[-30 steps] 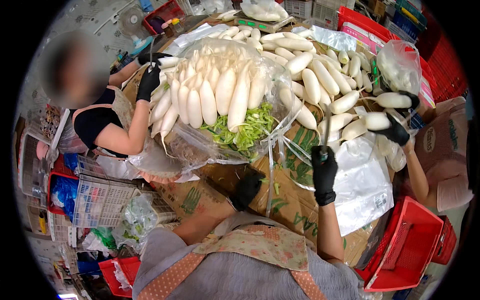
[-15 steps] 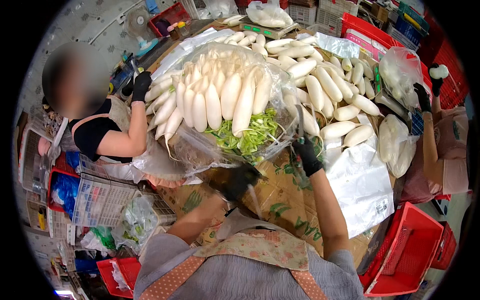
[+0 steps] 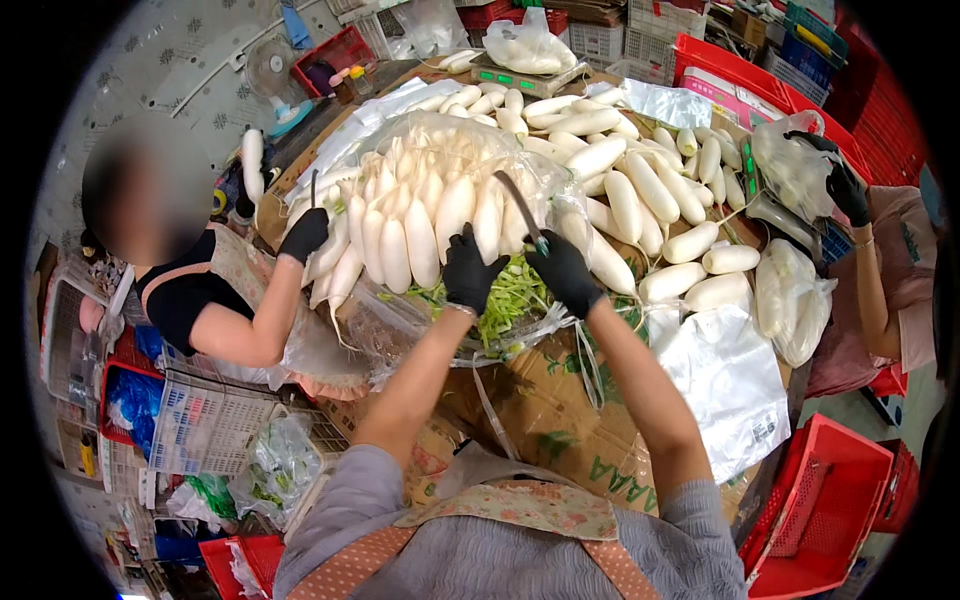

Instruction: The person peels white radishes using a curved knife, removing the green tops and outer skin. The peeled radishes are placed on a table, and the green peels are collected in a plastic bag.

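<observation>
A pile of white radishes [image 3: 421, 245] lies in a large clear plastic bag [image 3: 400, 135], roots upward, with chopped green tops [image 3: 512, 305] at its near side. My left hand [image 3: 470, 270], black-gloved, reaches to the lower ends of the front radishes; its thumb stands apart from the fingers, and its fingertips touch one radish [image 3: 456, 207]. Just right of it, my right hand [image 3: 565, 272], also gloved, is closed round the handle of a knife. The thin curved dark blade [image 3: 518, 205] points up and left, in front of the radishes. The handle is mostly hidden in the glove.
Loose radishes [image 3: 655, 190] cover the table's right side. White plastic bags [image 3: 715, 385] lie flat on cardboard [image 3: 560, 405]. A co-worker at left holds a radish [image 3: 252, 165] and a knife; another at right handles a bagged bundle [image 3: 795, 155]. Red crates [image 3: 815, 500] stand lower right.
My left hand has moved up and forward from near my body to the radishes. My right hand has moved left and forward with the knife. The left co-worker's radish has come into view.
</observation>
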The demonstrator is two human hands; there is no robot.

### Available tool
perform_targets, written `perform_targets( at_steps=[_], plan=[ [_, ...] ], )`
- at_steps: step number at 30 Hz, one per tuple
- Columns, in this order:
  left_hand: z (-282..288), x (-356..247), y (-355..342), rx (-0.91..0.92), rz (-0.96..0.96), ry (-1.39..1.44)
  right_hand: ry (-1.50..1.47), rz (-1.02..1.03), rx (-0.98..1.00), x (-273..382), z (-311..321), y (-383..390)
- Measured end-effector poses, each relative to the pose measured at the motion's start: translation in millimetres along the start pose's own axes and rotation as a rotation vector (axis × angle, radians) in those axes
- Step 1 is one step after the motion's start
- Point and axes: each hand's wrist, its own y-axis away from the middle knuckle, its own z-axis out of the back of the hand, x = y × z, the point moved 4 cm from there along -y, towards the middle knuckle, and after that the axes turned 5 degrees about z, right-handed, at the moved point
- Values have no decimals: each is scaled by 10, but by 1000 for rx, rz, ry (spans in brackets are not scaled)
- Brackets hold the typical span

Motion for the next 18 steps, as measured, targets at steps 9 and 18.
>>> perform_targets(
  at_steps=[9, 18],
  plan=[
    [-17, 400, 20, 202, 62, 384, 446, -246, -465, -1440, 1632, -610],
    [-96, 260, 54, 34, -6, 233, 66, 183, -542, 80, 629, 121]
  ],
)
